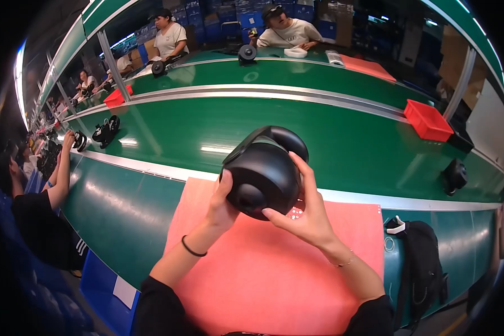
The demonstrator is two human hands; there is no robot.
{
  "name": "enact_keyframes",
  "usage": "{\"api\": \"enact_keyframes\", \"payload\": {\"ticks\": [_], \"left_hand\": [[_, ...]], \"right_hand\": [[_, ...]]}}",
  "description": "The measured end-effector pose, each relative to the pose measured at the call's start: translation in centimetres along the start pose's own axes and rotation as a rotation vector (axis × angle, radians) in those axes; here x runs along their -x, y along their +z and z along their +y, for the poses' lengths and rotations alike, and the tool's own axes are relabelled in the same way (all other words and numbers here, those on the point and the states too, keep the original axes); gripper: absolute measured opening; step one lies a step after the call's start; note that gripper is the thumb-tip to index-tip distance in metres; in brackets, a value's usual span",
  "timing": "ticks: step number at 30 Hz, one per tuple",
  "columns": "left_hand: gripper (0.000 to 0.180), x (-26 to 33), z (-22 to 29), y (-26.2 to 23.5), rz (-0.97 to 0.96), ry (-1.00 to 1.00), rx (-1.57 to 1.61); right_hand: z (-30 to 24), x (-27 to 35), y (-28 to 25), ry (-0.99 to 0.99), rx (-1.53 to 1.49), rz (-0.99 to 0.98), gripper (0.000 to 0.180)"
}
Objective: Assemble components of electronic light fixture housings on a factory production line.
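Between my two hands is a glossy black rounded device with a domed body, a round knob-like boss in front and a rounded part behind; its exact kind I cannot make out. My left hand grips its left side, the thumb up along the shell. On the right, my right hand holds it with fingers along the far side and thumb at the lower front edge. The device is raised and tilted over a pink mat on the green bench. Parts of my fingers are hidden behind it.
Beyond the mat runs a green conveyor belt carrying similar black devices. A red bin stands at the far right. Beside the mat lies a black backpack. Co-workers sit opposite and at left, one reaching toward the belt. A blue bin sits lower left.
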State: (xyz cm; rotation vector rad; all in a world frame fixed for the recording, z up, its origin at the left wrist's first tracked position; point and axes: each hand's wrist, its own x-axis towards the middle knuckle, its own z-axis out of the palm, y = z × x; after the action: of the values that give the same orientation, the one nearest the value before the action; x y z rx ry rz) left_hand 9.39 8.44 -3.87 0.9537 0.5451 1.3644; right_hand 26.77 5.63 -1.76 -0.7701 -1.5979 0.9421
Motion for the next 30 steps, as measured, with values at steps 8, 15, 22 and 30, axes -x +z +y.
{"api": "enact_keyframes", "payload": {"ticks": [8, 15, 22, 30], "left_hand": [[0.083, -3.1, -3.9, 0.3, 0.105, 0.139, -0.107], [0.06, -4.9, -4.6, 0.9, 0.157, 0.042, 0.007], [0.061, -3.9, -9.3, -0.8, 0.161, -0.074, 0.212], [0.069, -4.1, -10.2, -3.9, -0.132, -0.192, 0.377]], "right_hand": [[0.2, -0.8, -1.0, 0.016, 0.002, 0.127, 0.089], [2.1, -1.3, -1.0, 0.122, -0.05, 0.154, 0.092], [6.2, 0.1, -1.2, 0.17, -0.032, 0.111, 0.092], [5.7, -0.4, -0.5, -0.195, 0.531, 0.173, 0.09]]}}
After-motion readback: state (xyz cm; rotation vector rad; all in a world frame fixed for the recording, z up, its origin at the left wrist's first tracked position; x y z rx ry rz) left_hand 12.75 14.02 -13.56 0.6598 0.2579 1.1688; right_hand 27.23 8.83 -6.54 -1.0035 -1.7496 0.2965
